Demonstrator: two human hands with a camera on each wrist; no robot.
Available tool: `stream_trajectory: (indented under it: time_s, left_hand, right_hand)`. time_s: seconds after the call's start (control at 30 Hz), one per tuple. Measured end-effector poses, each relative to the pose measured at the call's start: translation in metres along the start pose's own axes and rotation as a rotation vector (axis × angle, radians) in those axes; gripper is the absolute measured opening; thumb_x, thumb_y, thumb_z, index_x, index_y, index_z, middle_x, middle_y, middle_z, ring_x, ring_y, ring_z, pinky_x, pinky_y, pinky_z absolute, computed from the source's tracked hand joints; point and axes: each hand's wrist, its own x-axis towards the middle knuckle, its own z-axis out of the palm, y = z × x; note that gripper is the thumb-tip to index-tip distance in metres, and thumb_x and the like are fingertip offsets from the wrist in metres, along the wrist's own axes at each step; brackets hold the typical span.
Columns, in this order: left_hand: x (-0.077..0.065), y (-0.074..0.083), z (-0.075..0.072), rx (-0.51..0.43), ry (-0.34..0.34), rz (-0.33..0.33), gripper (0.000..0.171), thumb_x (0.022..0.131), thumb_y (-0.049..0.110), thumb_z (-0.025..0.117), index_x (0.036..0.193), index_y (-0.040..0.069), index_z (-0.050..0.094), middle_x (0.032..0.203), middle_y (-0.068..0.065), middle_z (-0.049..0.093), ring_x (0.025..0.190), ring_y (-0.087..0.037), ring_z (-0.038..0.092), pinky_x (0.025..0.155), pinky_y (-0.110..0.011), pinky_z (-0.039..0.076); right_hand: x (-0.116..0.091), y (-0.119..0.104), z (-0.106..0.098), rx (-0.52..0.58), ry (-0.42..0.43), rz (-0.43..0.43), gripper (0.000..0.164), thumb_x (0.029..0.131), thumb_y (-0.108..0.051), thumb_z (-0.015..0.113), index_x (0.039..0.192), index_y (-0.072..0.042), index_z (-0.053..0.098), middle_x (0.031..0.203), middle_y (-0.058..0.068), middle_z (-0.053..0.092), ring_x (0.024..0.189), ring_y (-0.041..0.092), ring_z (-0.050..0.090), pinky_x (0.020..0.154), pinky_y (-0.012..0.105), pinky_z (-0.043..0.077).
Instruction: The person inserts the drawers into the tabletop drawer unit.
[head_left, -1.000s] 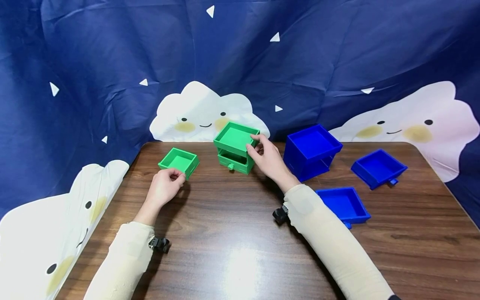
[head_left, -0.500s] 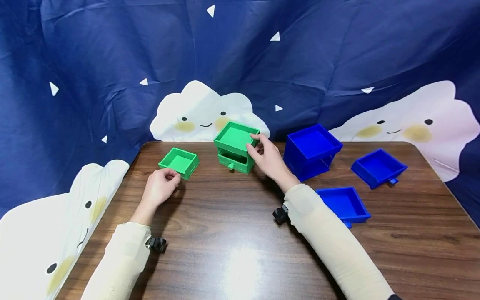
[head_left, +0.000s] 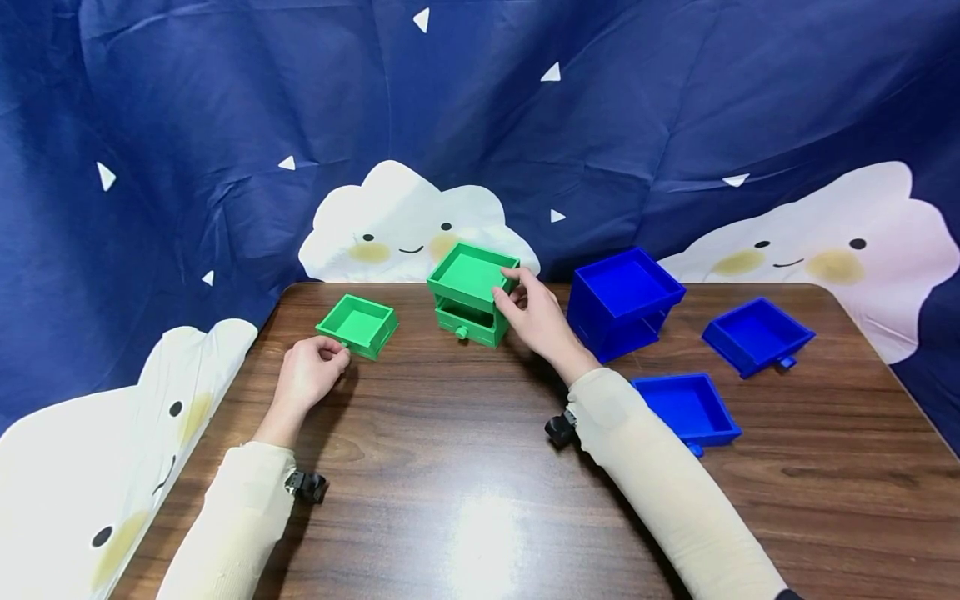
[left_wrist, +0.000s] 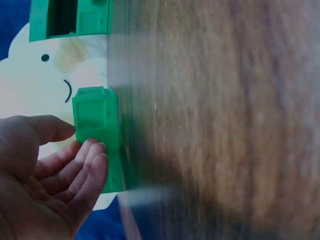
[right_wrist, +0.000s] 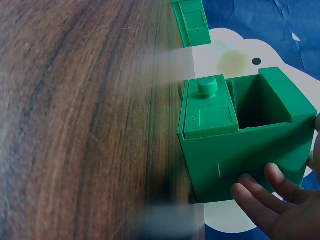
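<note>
My left hand [head_left: 309, 372] is at the front of a loose green drawer [head_left: 358, 321] at the table's back left. In the left wrist view, its thumb and loosely bent fingers [left_wrist: 92, 160] stand apart beside the drawer's front [left_wrist: 95, 107]; its knob is mostly hidden. My right hand [head_left: 536, 317] grips the right front corner of a small green drawer cabinet [head_left: 474, 275], with thumb and forefinger at the top edge. The right wrist view shows other fingertips [right_wrist: 250, 192] against the cabinet's side. The cabinet's lower slot holds a knobbed drawer [right_wrist: 212, 112]; its upper slot is hollow.
Right of the green cabinet stands a blue cabinet [head_left: 626, 287] with a hollow front. Two loose blue drawers, one farther right [head_left: 757, 333] and one nearer [head_left: 693, 408], lie on the wooden table [head_left: 450, 467]. A blue cloud-patterned cloth [head_left: 480, 100] hangs behind.
My left hand has slid leftward along the green drawer's front, from its right corner toward the middle. The drawer stays where it was, and my right hand remains on the green cabinet.
</note>
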Motion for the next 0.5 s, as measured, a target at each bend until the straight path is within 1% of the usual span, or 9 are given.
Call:
stream_trajectory:
  time_s: [0.2,0.3,0.37,0.4,0.5]
  left_hand:
    - [0.002,-0.004,-0.001,0.01,0.025,-0.023,0.022,0.096,0.021,0.07,0.101,0.0,0.078,0.092,-0.017,0.08,0.09,-0.036,0.073,0.078,-0.04,0.051]
    - [0.01,-0.015,0.003,0.0,0.024,-0.039,0.024,0.094,0.024,0.072,0.1,0.001,0.077,0.091,-0.017,0.08,0.089,-0.037,0.072,0.078,-0.043,0.052]
    - [0.025,-0.037,0.013,0.006,0.041,-0.042,0.024,0.091,0.029,0.075,0.096,0.005,0.078,0.085,-0.011,0.079,0.083,-0.033,0.071,0.074,-0.042,0.051]
    - [0.032,-0.048,0.017,0.001,0.035,-0.047,0.025,0.09,0.031,0.076,0.096,0.006,0.078,0.084,-0.01,0.079,0.083,-0.033,0.071,0.075,-0.043,0.051]
    - [0.054,-0.085,0.035,0.028,0.056,-0.047,0.026,0.087,0.041,0.078,0.093,0.016,0.079,0.08,0.001,0.078,0.079,-0.024,0.07,0.073,-0.04,0.052]
  right_hand:
    - [0.0,0.001,0.0,-0.008,0.0,-0.001,0.05,0.11,-0.033,0.062,0.153,-0.008,0.056,0.106,0.014,0.065,0.1,0.029,0.064,0.091,0.04,0.052]
    - [0.0,0.001,0.0,-0.009,0.001,-0.002,0.05,0.11,-0.033,0.062,0.153,-0.008,0.056,0.106,0.014,0.065,0.099,0.029,0.064,0.091,0.04,0.052]
    - [0.0,0.001,0.001,-0.009,0.002,-0.003,0.05,0.109,-0.032,0.062,0.152,-0.008,0.056,0.105,0.014,0.065,0.099,0.028,0.064,0.091,0.039,0.052]
    - [0.0,0.001,0.001,-0.009,0.003,-0.003,0.05,0.109,-0.032,0.063,0.152,-0.008,0.056,0.105,0.014,0.065,0.099,0.028,0.064,0.091,0.039,0.052]
    - [0.0,0.001,0.001,-0.006,0.003,-0.003,0.049,0.109,-0.032,0.063,0.151,-0.007,0.057,0.105,0.014,0.065,0.098,0.028,0.064,0.091,0.04,0.053]
